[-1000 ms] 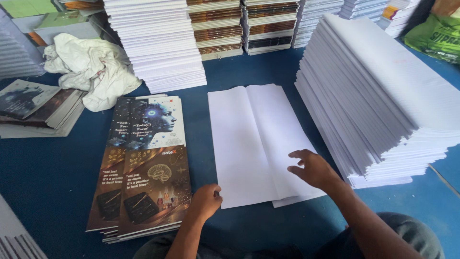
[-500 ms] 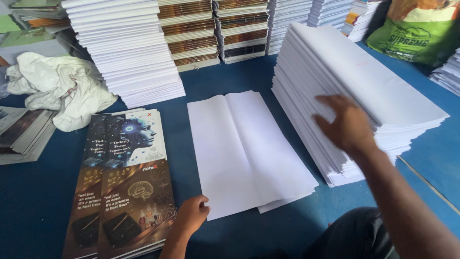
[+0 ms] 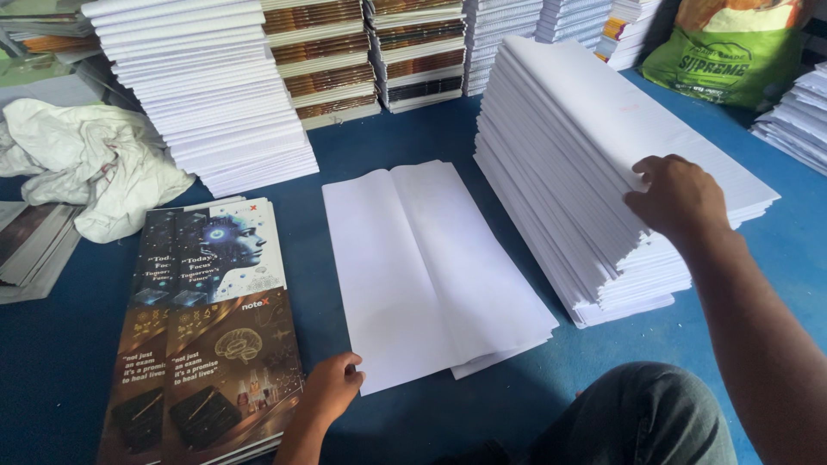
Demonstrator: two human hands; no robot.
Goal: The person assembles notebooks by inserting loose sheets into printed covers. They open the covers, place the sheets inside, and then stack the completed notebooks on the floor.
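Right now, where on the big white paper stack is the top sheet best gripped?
At the near right edge of the white paper stack, where the right hand rests: the sheets fan out stepwise there, so a top edge lifts free. Come from the right.

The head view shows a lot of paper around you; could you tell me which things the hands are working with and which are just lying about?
In hand:
- right hand on the tall stack of white sheets
- left hand at the folded white sheets, beside the printed covers

Lying about:
- crumpled white cloth
- green sack
- rear stacks of bound pads
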